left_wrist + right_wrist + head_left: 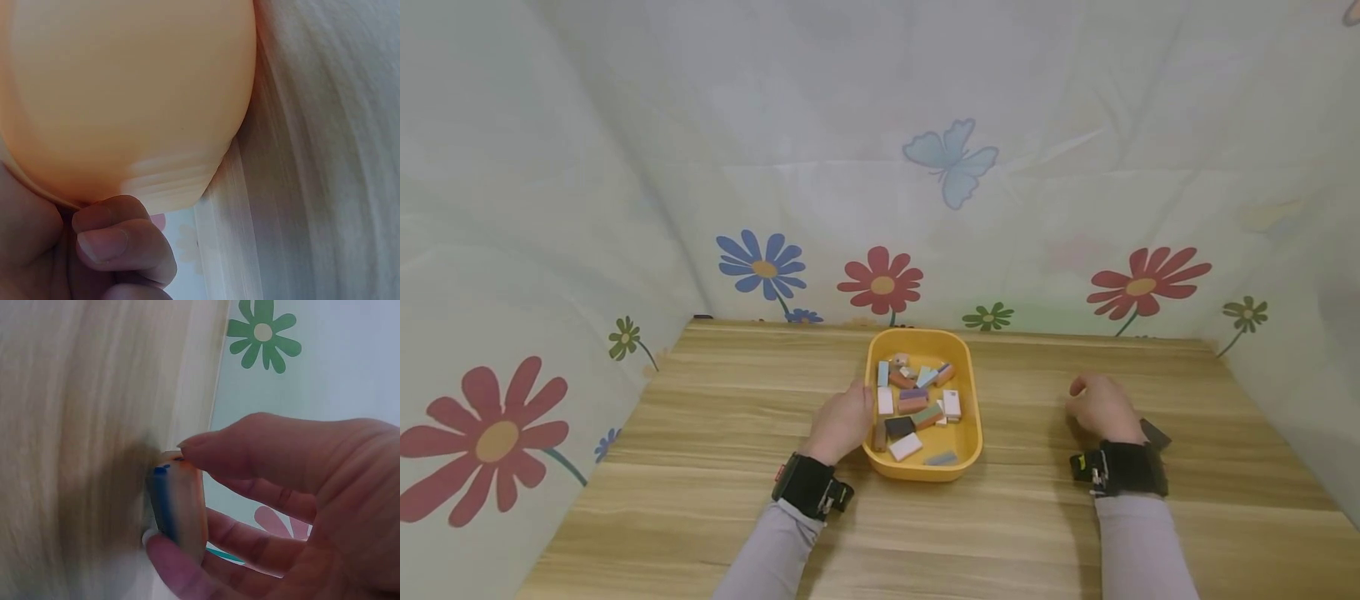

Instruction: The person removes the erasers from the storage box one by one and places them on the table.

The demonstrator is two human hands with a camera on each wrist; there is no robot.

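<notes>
- The left hand (844, 421) grips the near-side rim of a yellow tub (921, 472) at its left.
- The right hand (1102, 408), turned inward, pinches a small blue-and-orange block (189, 509) near the table (1030, 525), well right of the tub.
- Assorted small blocks (906, 447) lie loose inside the tub.
- Table wood spans between tub and right hand; its far edge meets flowered sheeting (820, 183).

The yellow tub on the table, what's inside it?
The yellow tub holds many small blocks, including a black block, a brown block and white blocks. Some are bunched together near its far end, so anything beneath them is covered.
</notes>
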